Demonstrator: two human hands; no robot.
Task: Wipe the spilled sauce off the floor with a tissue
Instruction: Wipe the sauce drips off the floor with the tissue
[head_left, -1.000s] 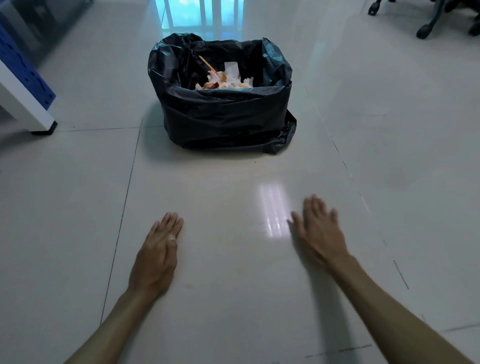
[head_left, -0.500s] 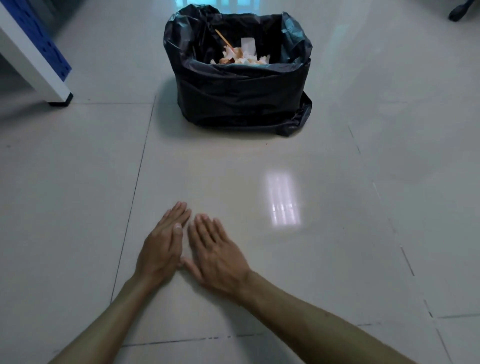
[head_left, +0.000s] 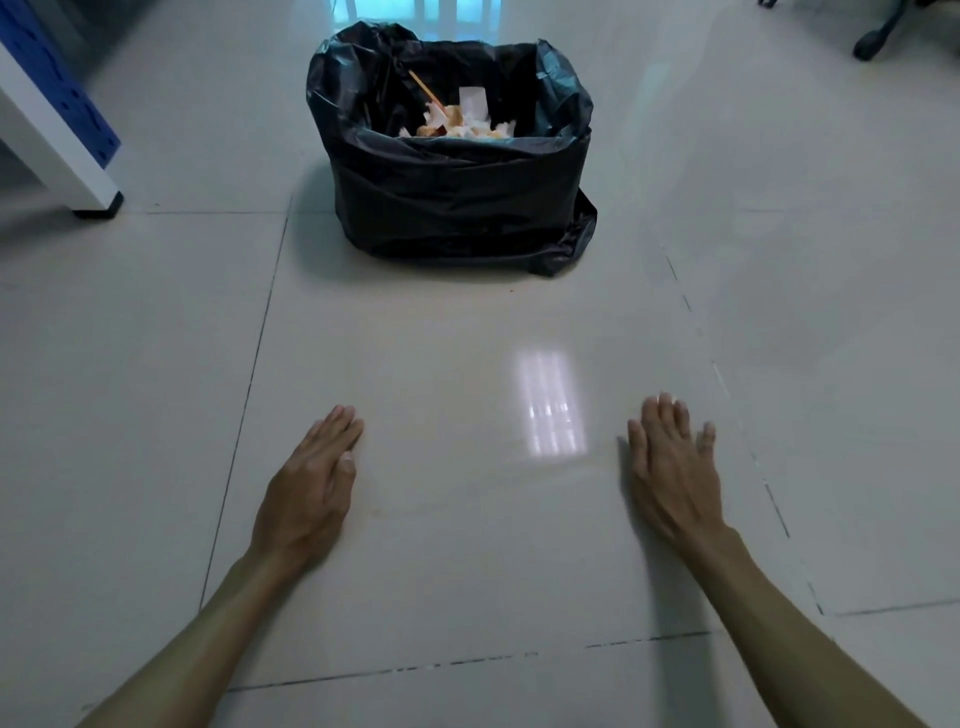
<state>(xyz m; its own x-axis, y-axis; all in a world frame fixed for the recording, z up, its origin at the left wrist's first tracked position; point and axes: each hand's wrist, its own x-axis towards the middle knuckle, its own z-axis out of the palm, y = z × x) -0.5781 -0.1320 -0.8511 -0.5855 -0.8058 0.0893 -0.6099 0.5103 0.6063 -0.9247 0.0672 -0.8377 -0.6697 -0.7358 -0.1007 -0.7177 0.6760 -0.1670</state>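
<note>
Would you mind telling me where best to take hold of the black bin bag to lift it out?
Probably the black bin bag by its loose plastic folded over the rim, coming from above at the left and right sides. The crumpled film bunches there and gives handfuls, while the walls below look taut. Both the left hand and right hand are empty.

Bin bag (head_left: 457, 197) hid whatever container stood inside it; I saw only the top of the crumpled tissues (head_left: 467, 124) over its near rim. Blue-and-white furniture leg (head_left: 57, 135) was cut off at the left edge. Chair caster (head_left: 867, 49) was cropped top right. Right hand (head_left: 670, 467) was blurred at its fingertips. Both forearms ran off the bottom edge.
</note>
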